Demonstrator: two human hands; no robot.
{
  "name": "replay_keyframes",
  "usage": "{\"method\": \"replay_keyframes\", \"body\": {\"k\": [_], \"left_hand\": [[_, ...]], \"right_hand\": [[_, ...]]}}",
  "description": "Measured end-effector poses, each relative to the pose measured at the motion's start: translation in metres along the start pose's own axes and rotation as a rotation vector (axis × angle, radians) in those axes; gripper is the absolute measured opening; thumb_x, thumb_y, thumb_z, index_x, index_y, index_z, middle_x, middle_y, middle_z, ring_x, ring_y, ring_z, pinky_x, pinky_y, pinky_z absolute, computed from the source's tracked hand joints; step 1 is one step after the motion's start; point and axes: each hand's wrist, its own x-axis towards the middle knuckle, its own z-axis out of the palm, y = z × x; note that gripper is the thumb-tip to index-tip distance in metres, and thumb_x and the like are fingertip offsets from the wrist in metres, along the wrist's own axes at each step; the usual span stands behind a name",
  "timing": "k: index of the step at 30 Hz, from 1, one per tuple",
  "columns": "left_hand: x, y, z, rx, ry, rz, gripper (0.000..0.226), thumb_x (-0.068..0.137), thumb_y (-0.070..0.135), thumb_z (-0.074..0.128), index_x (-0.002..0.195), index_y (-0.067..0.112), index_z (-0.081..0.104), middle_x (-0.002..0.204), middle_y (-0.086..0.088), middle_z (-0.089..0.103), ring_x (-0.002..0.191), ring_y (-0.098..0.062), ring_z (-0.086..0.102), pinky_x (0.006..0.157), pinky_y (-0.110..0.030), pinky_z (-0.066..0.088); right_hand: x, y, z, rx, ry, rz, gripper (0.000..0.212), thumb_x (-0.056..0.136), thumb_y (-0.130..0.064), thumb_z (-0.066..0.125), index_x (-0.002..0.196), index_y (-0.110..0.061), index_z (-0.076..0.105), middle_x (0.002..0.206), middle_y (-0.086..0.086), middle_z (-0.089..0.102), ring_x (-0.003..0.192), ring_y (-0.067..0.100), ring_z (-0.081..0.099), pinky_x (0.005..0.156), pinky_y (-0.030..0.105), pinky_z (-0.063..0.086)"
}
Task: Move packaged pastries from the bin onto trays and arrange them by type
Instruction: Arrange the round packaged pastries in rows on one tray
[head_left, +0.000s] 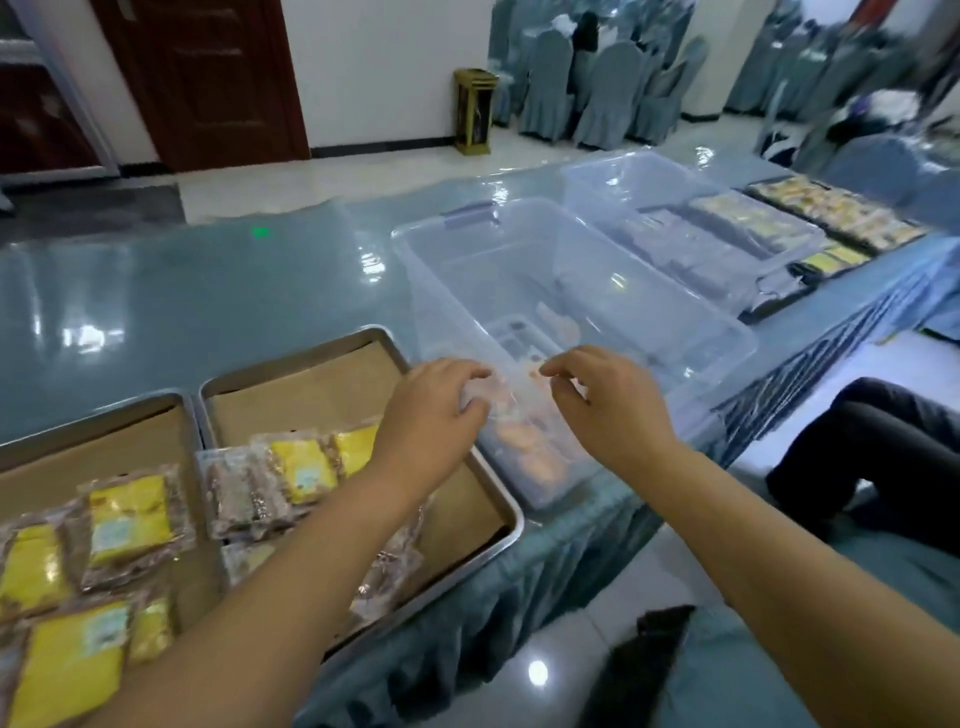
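Squarely, pastry packet (511, 387) (blurred) between left hand (436, 405), right hand (602, 402) fingers (558, 368)

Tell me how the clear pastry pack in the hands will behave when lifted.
Probably floppy: the pastry pack looks like thin, crinkled film between the left hand and right hand. Likely light, since a pinch seems enough to hold it. The glossy wrap may slip, and squeezing harder could crush the pastries.

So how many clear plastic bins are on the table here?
2. The near bin, with a purple handle, stands closest to the person. The far bin stands just behind it, to the right. Others may lie outside the frame.
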Motion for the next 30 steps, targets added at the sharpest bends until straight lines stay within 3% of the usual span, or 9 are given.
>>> {"method": "replay_keyframes", "body": {"k": [6, 12, 16, 19, 22, 25, 30], "left_hand": [[0.048, 0.006, 0.031, 0.026, -0.051, -0.001, 0.027, 0.084, 0.013, 0.059, 0.11, 0.016, 0.065, 0.114, -0.001, 0.064, 0.109, -0.021, 0.053, 0.094, -0.029, 0.036], [0.102, -0.014, 0.06, 0.037, -0.043, -0.09, 0.026, 0.088, 0.02, 0.055, 0.112, 0.023, 0.063, 0.117, 0.005, 0.061, 0.111, -0.014, 0.05, 0.086, -0.021, 0.032], [0.138, -0.028, 0.072, 0.001, -0.029, -0.153, 0.024, 0.089, 0.023, 0.052, 0.111, 0.026, 0.063, 0.112, 0.009, 0.059, 0.104, -0.016, 0.055, 0.088, -0.03, 0.043], [0.16, -0.035, 0.072, -0.028, -0.017, -0.199, 0.023, 0.09, 0.026, 0.052, 0.11, 0.027, 0.063, 0.108, 0.014, 0.056, 0.095, -0.012, 0.056, 0.081, -0.037, 0.052], [0.175, -0.044, 0.073, 0.037, -0.042, -0.202, 0.023, 0.09, 0.03, 0.053, 0.111, 0.028, 0.063, 0.113, 0.009, 0.062, 0.089, -0.005, 0.051, 0.074, -0.027, 0.043], [0.173, -0.046, 0.076, 0.119, -0.046, -0.225, 0.024, 0.09, 0.034, 0.053, 0.111, 0.028, 0.064, 0.112, 0.01, 0.065, 0.08, -0.007, 0.051, 0.068, -0.025, 0.035], [0.169, -0.042, 0.076, 0.204, -0.02, -0.204, 0.022, 0.09, 0.034, 0.055, 0.107, 0.028, 0.067, 0.105, 0.009, 0.069, 0.086, -0.015, 0.06, 0.068, -0.025, 0.037]], "right_hand": [[0.021, 0.057, -0.007, 0.046, -0.026, 0.084, 0.02, 0.089, -0.014, 0.054, 0.099, -0.021, 0.07, 0.099, -0.007, 0.067, 0.087, 0.014, 0.06, 0.07, 0.024, 0.041], [0.049, 0.102, -0.008, 0.013, -0.087, 0.091, 0.02, 0.091, -0.019, 0.052, 0.1, -0.023, 0.07, 0.101, -0.01, 0.066, 0.087, 0.011, 0.059, 0.074, 0.026, 0.045], [0.079, 0.126, -0.003, -0.041, -0.165, 0.047, 0.02, 0.092, -0.022, 0.051, 0.101, -0.024, 0.069, 0.101, -0.011, 0.066, 0.086, 0.012, 0.06, 0.073, 0.025, 0.045], [0.111, 0.141, 0.004, -0.116, -0.303, 0.026, 0.02, 0.092, -0.025, 0.05, 0.102, -0.025, 0.068, 0.101, -0.009, 0.066, 0.087, 0.014, 0.059, 0.07, 0.025, 0.042], [0.144, 0.154, 0.018, -0.216, -0.487, -0.017, 0.023, 0.091, -0.031, 0.05, 0.11, -0.028, 0.064, 0.107, -0.007, 0.065, 0.094, 0.016, 0.06, 0.074, 0.026, 0.045], [0.172, 0.166, 0.039, -0.301, -0.661, -0.054, 0.028, 0.093, -0.031, 0.05, 0.119, -0.03, 0.058, 0.114, -0.007, 0.062, 0.1, 0.015, 0.058, 0.085, 0.033, 0.052], [0.193, 0.192, 0.076, -0.44, -0.985, -0.053, 0.038, 0.094, -0.023, 0.05, 0.132, -0.024, 0.048, 0.13, 0.004, 0.053, 0.113, 0.024, 0.053, 0.098, 0.035, 0.045]]}}
